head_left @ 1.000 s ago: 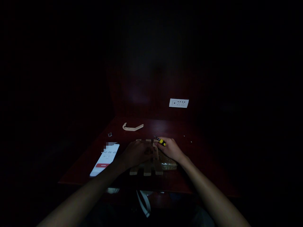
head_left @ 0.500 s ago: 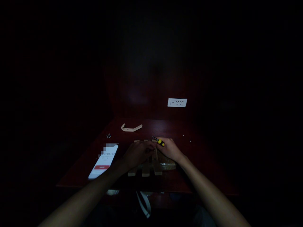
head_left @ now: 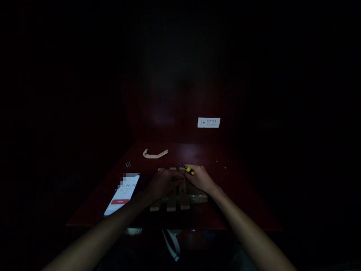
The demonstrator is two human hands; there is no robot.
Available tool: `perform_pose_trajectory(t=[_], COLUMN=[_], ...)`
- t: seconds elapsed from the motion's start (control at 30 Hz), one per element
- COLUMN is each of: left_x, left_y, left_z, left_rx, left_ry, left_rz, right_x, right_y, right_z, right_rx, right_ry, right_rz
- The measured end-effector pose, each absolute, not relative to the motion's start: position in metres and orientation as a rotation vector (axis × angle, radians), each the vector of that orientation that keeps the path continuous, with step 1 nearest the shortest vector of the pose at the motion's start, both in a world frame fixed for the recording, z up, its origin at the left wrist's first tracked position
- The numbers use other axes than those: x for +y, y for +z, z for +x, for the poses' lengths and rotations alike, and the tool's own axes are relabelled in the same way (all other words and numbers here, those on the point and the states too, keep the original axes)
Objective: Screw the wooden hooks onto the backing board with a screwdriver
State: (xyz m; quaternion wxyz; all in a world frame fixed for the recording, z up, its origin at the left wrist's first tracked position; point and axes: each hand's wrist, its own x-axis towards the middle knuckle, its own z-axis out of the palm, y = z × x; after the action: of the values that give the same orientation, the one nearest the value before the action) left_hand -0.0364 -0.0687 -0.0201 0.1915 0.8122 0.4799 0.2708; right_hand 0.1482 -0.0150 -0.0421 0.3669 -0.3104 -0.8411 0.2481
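Note:
My right hand is closed around a yellow-and-black screwdriver, whose metal shaft points up and left, away from the work. Its fingertips meet those of my left hand over the rightmost wooden slat. The left fingers are pinched together there; whatever they hold is too small and dark to make out. Two more slats, the middle one and the left one, run side by side under the left hand. Beneath the slats and the right wrist lies a shiny tape-wrapped block.
A curved wooden hook lies at the back of the dark red table. Small metal pins and a lit phone lie on the left. Tiny bright bits lie right. A wall socket is behind; a pale strap hangs below.
The whole view has shifted slightly. Both fingertips stay together over the right slat, with the screwdriver still in my right hand. The phone's timer has advanced by one second.

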Motion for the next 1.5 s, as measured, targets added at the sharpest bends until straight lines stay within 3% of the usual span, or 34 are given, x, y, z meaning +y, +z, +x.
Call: perform_pose_trajectory(t=[1.5], left_x=[-0.065], left_y=[-0.033], left_z=[-0.043], left_rx=[1.456], left_ry=[0.704], left_rz=[2.272], right_x=[-0.012], right_y=[-0.037], right_z=[0.147], right_rx=[-2.206], right_ry=[0.692], right_rz=[-0.789])
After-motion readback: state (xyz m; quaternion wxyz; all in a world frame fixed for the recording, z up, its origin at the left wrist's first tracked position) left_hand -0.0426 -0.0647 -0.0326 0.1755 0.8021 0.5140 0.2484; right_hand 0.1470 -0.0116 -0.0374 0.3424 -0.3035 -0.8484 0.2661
